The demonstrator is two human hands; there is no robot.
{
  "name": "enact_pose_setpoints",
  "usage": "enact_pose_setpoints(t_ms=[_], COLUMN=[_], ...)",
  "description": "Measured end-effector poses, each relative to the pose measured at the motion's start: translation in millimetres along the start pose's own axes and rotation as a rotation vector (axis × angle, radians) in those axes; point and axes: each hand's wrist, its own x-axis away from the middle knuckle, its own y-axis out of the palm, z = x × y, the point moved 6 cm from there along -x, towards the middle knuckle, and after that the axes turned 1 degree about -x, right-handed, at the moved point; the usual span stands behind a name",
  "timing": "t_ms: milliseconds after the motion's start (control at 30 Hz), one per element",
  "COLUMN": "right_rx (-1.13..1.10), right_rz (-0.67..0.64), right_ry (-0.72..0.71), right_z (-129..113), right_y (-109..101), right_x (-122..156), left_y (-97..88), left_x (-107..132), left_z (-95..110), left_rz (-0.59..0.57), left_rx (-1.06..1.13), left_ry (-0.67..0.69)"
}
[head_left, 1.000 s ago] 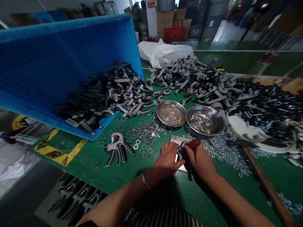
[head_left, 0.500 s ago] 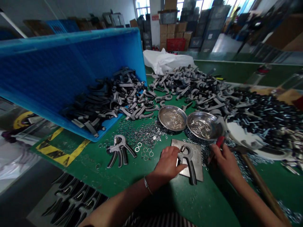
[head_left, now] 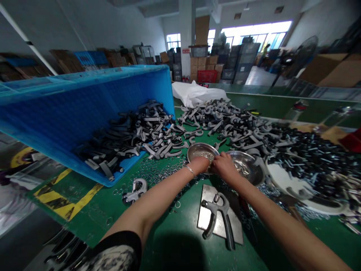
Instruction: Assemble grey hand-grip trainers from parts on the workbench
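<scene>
Left hand: the left hand reaches across the worktop to the near rim of a round polished-steel dish holding small silver nuts. Its fingers are hidden at the rim, so I cannot tell whether its grip is open, closed, or holding anything.

Right hand: the right hand sits just beside the left one, over the rim of a second round polished-steel dish holding short silver pins. Its fingers curl down, but I cannot tell whether its grip is closed on anything.

Dishes: the two stand side by side, touching or nearly so, at the middle of the green worktop, just beyond both hands.

Plate: a flat grey steel plate lies nearer the person, untouched, with a grey-and-black spring hand exerciser resting on it.

Left of the hands: loose silver washers are scattered around a second grey-and-black spring hand exerciser.

Far side: a tipped blue plastic crate spills grey handles, and more grey handles are heaped beyond the dishes.
</scene>
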Motion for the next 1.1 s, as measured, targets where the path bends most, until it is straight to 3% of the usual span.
enact_pose_setpoints(t_ms=[100, 233, 500, 667, 733, 800, 867, 933, 1000, 1100], right_rx=[0.006, -0.026, -0.163, -0.401, -0.53, -0.652, -0.83, -1.207, -1.456, -1.616], right_rz=[-0.028, -0.042, 0.013, 0.141, 0.203, 0.244, 0.265, 0.283, 0.262, 0.268], right_ry=[0.024, 0.048, 0.162, 0.236, 0.261, 0.289, 0.361, 0.544, 0.695, 0.837], right_z=[1.4, 6.8, 8.1, 12.5, 14.5, 14.2, 12.1, 10.4, 3.1, -5.3], right_y=[21.1, 32.5, 32.4, 5.6, -9.7, -18.5, -16.1, 0.3, 17.9, 29.3], right_x=[-25.4, -23.7, -19.8, -15.7, 7.0, 46.3, 97.2, 150.6, 193.0, 228.5], left_y=[13.5, 9.1, -0.6, -25.0, -30.2, -27.2, -15.8, -1.0, 11.4, 21.3], left_x=[-4.8, 4.4, 8.6, 32.8, 59.7, 95.1, 131.4, 159.9, 175.5, 176.7], left_z=[-5.6, -15.6, -15.8, -12.5, -13.8, -19.0, -22.8, -19.5, -9.0, 14.7], left_rz=[-0.107, -0.083, 0.069, 0.218, 0.252, 0.262, 0.24, 0.186, 0.131, 0.06], left_rx=[-0.023, 0.002, 0.101, 0.185, 0.285, 0.527, 0.83, 1.044, 1.154, 1.187], left_ry=[-0.028, -0.045, -0.084, -0.109, -0.12, -0.16, -0.208, -0.232, -0.23, -0.184])
